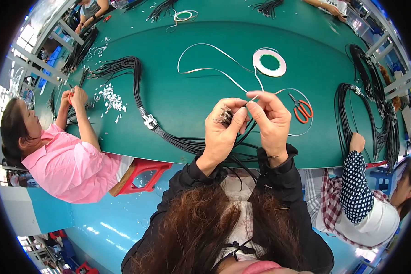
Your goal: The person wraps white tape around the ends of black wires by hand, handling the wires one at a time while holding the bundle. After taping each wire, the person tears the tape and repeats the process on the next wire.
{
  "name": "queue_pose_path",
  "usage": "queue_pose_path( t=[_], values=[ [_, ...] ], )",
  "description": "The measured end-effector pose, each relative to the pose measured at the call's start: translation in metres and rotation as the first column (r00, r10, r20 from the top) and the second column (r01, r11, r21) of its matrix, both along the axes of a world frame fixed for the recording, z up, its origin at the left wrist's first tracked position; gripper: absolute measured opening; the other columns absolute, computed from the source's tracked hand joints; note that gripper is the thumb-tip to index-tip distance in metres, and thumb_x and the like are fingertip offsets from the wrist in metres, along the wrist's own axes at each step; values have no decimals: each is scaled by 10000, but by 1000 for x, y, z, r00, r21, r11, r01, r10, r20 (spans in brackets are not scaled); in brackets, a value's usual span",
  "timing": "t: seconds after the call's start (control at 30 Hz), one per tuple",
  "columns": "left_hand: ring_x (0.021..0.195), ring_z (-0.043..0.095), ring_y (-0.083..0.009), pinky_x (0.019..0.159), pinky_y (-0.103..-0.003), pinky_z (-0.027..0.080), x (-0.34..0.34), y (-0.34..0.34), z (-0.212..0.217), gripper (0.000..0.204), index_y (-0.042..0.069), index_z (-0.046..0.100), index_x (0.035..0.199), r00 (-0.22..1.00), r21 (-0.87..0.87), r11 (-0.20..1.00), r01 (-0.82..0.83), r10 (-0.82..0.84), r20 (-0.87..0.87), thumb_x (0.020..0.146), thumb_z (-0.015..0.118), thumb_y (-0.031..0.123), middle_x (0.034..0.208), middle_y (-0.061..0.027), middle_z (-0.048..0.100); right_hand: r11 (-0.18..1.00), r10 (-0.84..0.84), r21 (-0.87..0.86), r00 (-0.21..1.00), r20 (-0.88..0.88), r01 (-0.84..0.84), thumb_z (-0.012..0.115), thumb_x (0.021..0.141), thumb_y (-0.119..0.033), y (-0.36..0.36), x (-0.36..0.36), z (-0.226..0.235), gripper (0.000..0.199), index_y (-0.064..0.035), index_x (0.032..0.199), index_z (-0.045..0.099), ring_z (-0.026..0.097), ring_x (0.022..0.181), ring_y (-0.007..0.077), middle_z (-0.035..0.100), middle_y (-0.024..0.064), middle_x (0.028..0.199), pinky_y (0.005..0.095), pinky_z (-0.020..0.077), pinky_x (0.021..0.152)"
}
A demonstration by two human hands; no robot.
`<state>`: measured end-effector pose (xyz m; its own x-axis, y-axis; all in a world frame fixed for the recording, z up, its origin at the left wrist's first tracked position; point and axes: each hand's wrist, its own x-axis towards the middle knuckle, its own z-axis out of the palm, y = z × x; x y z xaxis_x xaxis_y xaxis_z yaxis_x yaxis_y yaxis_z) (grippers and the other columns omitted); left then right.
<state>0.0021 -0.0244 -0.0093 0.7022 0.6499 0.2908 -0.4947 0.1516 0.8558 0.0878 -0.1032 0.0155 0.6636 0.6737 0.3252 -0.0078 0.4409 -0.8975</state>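
At the near edge of the green table, my left hand [221, 132] is closed around black cables [182, 142], whose small metallic ends stick out beside the thumb. Thumb and fingers of my right hand [271, 123] pinch a thin white strip [230, 78] against the cables, right beside the left thumb. That strip loops over the table near a white tape roll [283, 64], which lies flat. To the right of my right hand rest small scissors [302, 110] with orange handles. My fingers partly hide the spot where strip and cables meet.
A black cable bundle [137, 82] with white bands curves across the left. White scraps [109, 98] lie near a co-worker in a pink shirt [73, 160], seated on a red stool [144, 177]. At right, a co-worker's hand [357, 142] touches more cables [345, 114].
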Motion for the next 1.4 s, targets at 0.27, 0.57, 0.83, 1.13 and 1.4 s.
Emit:
queue_pose_path(
  t=[0.27, 0.57, 0.83, 1.13, 1.4],
  values=[
    [573, 477, -48, 509, -178, 383, 1, -4, 6, 88, -2, 540, 969, 996, -24, 1000, -17, 15, -82, 907, 521, 57, 752, -29, 568, 1000, 3, -10, 999, 39, -3, 591, 844, 3, -2, 5, -5, 108, 24, 948, 609, 548, 667, 75, 599, 34, 803, 189, 436, 567],
    [575, 477, -45, 518, -184, 395, 2, 2, 3, 98, -2, 544, 967, 997, -29, 999, -14, 11, -80, 913, 519, 75, 718, -20, 568, 998, -27, -55, 982, 187, 38, 602, 823, 34, 3, 12, -8, 102, 24, 923, 616, 545, 649, 80, 597, 45, 791, 194, 427, 564],
    [567, 463, -45, 508, -182, 375, 3, 7, -1, 116, 9, 556, 973, 996, -81, 994, 67, -71, -51, 927, 502, 101, 707, -12, 561, 995, 21, -102, 929, 370, 18, 595, 804, 72, -1, 27, -9, 123, 20, 913, 621, 545, 691, 95, 614, 70, 821, 203, 421, 594],
    [537, 416, -30, 479, -178, 329, -2, 12, 4, 148, 28, 570, 956, 979, -76, 982, 175, -182, -90, 943, 481, 145, 675, 3, 547, 996, 53, -94, 880, 472, -10, 591, 796, 87, -1, 34, -8, 135, 26, 913, 616, 551, 719, 119, 615, 93, 846, 221, 430, 609],
    [507, 385, -24, 436, -178, 280, -2, 23, 6, 152, 32, 568, 920, 926, -139, 924, 356, -369, -78, 939, 488, 159, 633, 10, 526, 984, 167, 18, 954, 250, -177, 592, 798, 77, -1, 34, -10, 141, 21, 925, 617, 539, 688, 125, 618, 91, 843, 216, 415, 584]
  ],
)
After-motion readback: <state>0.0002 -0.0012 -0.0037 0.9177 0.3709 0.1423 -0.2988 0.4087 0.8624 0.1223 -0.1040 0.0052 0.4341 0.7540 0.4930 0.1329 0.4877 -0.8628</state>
